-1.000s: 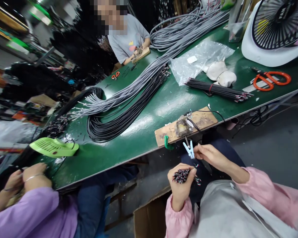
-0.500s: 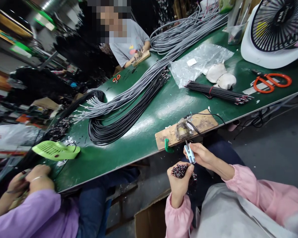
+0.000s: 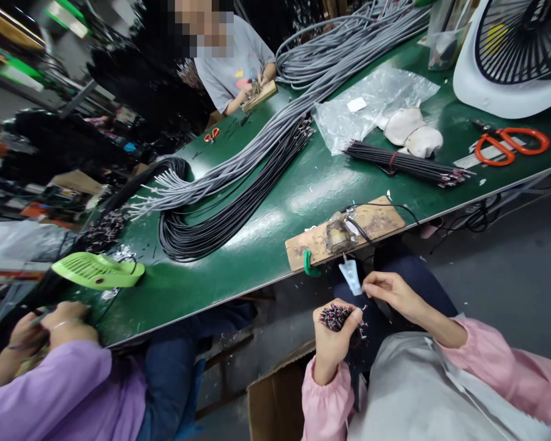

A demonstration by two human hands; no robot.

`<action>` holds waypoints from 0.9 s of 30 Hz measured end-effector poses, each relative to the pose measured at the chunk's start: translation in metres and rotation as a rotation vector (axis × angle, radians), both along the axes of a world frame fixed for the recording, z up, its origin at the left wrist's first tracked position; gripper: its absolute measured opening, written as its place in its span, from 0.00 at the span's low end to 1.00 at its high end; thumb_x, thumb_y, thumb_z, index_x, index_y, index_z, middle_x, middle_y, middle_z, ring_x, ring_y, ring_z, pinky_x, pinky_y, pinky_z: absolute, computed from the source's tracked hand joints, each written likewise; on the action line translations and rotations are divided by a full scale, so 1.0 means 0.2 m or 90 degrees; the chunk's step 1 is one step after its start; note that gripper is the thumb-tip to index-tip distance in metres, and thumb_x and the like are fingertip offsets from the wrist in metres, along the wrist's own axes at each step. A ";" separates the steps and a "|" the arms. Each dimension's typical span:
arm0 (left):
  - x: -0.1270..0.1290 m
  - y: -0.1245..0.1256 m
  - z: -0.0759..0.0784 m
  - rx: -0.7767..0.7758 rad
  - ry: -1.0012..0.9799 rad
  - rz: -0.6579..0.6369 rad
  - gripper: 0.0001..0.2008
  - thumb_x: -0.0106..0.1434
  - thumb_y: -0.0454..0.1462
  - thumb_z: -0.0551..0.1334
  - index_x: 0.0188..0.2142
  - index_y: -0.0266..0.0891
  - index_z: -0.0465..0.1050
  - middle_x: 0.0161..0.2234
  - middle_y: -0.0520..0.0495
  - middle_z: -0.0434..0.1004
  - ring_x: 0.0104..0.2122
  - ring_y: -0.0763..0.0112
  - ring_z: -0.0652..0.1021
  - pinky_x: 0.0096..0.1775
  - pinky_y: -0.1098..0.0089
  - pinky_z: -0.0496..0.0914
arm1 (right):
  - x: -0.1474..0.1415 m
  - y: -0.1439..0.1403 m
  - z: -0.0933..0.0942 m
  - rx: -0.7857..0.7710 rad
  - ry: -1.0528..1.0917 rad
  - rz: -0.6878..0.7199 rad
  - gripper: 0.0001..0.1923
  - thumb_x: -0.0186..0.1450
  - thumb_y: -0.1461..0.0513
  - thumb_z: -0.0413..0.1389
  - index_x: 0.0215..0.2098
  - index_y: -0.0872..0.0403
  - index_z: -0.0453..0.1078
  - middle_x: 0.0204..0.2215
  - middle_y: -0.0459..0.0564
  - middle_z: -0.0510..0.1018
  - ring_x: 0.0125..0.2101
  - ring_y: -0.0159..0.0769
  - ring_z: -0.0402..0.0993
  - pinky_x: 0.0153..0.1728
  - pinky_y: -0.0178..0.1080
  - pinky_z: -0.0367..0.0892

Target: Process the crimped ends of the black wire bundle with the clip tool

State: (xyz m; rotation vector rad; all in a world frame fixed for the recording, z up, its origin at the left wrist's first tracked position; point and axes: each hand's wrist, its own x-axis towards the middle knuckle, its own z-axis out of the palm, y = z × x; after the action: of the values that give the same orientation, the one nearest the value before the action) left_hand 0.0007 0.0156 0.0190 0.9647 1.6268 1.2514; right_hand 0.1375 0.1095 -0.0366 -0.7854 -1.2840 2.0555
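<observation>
The left hand (image 3: 333,340) is clenched around a bundle of short wires (image 3: 334,317), below the wooden board (image 3: 344,233) at the table edge, keeping stock within reach. The right hand (image 3: 390,293), just beside the pale clip (image 3: 351,277) under that board, pinches something too small to identify.

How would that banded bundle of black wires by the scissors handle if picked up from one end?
The black wire bundle lies straight on the green table, so it is probably fairly stiff as a pack. Only one red band shows, near the left, so the stripped ends would likely splay and droop. Thin and short, it looks light.
</observation>
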 end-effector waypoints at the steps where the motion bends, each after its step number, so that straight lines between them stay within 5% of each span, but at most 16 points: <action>1: 0.01 -0.01 -0.01 -0.021 -0.034 0.003 0.08 0.55 0.37 0.64 0.23 0.35 0.71 0.19 0.50 0.73 0.21 0.71 0.74 0.27 0.70 0.68 | 0.01 -0.01 0.02 0.051 -0.032 0.007 0.12 0.59 0.56 0.59 0.29 0.58 0.71 0.24 0.45 0.71 0.26 0.30 0.65 0.29 0.34 0.60; 9: 0.08 -0.03 -0.06 -0.081 -0.059 0.031 0.08 0.49 0.34 0.68 0.22 0.34 0.69 0.20 0.53 0.71 0.22 0.74 0.71 0.27 0.73 0.67 | 0.03 -0.04 0.22 0.393 -0.107 0.053 0.07 0.61 0.61 0.57 0.28 0.55 0.74 0.26 0.50 0.75 0.31 0.36 0.68 0.33 0.38 0.63; 12: 0.09 -0.03 -0.06 -0.087 -0.050 0.043 0.06 0.47 0.32 0.68 0.23 0.34 0.71 0.21 0.52 0.73 0.23 0.73 0.72 0.28 0.73 0.67 | 0.02 -0.05 0.19 0.372 -0.151 0.021 0.10 0.61 0.59 0.57 0.24 0.56 0.73 0.22 0.48 0.73 0.26 0.34 0.66 0.29 0.36 0.61; 17: 0.08 -0.08 -0.09 -0.074 -0.079 0.101 0.08 0.45 0.34 0.70 0.22 0.34 0.72 0.21 0.50 0.74 0.23 0.70 0.75 0.29 0.70 0.70 | 0.04 -0.07 0.11 0.204 -0.097 0.065 0.15 0.63 0.56 0.54 0.27 0.57 0.73 0.25 0.49 0.73 0.26 0.32 0.69 0.28 0.34 0.63; 27: 0.09 -0.11 -0.14 -0.059 -0.127 0.093 0.08 0.49 0.35 0.68 0.26 0.35 0.71 0.22 0.51 0.75 0.19 0.72 0.75 0.26 0.70 0.70 | 0.09 -0.07 0.18 0.439 -0.090 0.043 0.08 0.65 0.63 0.52 0.32 0.55 0.73 0.29 0.52 0.76 0.33 0.37 0.67 0.36 0.41 0.62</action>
State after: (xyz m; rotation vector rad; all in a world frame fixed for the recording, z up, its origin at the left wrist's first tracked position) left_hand 0.0184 -0.0067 -0.0089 0.6510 1.6046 1.3132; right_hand 0.1553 0.0950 -0.0002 -0.5660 -1.9565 1.4499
